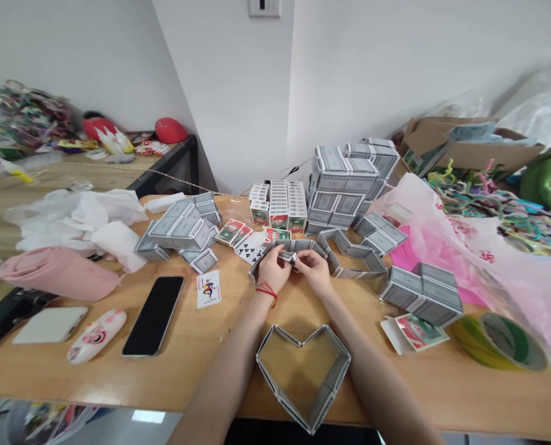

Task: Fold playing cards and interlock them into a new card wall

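Observation:
My left hand (pixel 274 273), with a red string on its wrist, and my right hand (pixel 314 272) meet near the table's middle. Both have their fingers closed on a small, flat card piece (pixel 287 254) with a dark and white edge; my fingers cover part of it. Just behind stands a frame of grey-backed playing cards (pixel 298 246), partly hidden by my hands. Another angular card frame (pixel 359 272) is to its right. Between my forearms lies a heart-shaped card frame (pixel 319 417). Left of my hands are a joker card (pixel 209 289) and a clubs card (pixel 251 250).
Card-block stacks stand at the left (pixel 177 225) and back right (pixel 342 185), beside rows of card boxes (pixel 279 201). A phone (pixel 154 315) lies at the left. Yellow-green tape (pixel 498 340), an opened card box (pixel 417 334) and pink plastic (pixel 502 272) occupy the right.

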`<state>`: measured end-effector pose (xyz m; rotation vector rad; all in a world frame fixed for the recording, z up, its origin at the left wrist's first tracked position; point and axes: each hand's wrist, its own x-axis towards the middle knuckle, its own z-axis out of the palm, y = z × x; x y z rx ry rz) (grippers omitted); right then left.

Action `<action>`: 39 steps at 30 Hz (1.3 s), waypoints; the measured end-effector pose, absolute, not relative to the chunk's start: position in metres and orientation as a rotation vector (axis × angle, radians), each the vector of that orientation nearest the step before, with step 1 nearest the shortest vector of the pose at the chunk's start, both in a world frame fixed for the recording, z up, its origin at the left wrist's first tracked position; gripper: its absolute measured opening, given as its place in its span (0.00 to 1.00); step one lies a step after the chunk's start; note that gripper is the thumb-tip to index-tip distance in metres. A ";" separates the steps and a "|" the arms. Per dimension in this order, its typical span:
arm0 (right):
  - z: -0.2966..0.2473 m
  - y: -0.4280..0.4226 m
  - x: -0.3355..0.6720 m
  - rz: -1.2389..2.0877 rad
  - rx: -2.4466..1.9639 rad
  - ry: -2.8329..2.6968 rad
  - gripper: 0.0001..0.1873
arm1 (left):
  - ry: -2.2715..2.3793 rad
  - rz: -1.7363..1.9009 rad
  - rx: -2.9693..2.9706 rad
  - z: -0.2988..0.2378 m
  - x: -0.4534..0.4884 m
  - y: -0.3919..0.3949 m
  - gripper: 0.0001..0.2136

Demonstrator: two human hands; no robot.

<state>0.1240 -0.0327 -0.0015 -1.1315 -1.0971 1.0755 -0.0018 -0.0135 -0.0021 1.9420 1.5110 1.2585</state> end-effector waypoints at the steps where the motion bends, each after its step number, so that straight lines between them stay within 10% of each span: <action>1: 0.000 -0.033 0.124 1.115 -1.117 -1.118 0.16 | 1.484 1.260 1.940 -0.002 -0.002 -0.013 0.18; 39: 0.006 -0.032 0.124 1.264 -1.018 -0.954 0.17 | 1.238 1.438 1.969 0.012 -0.005 -0.020 0.09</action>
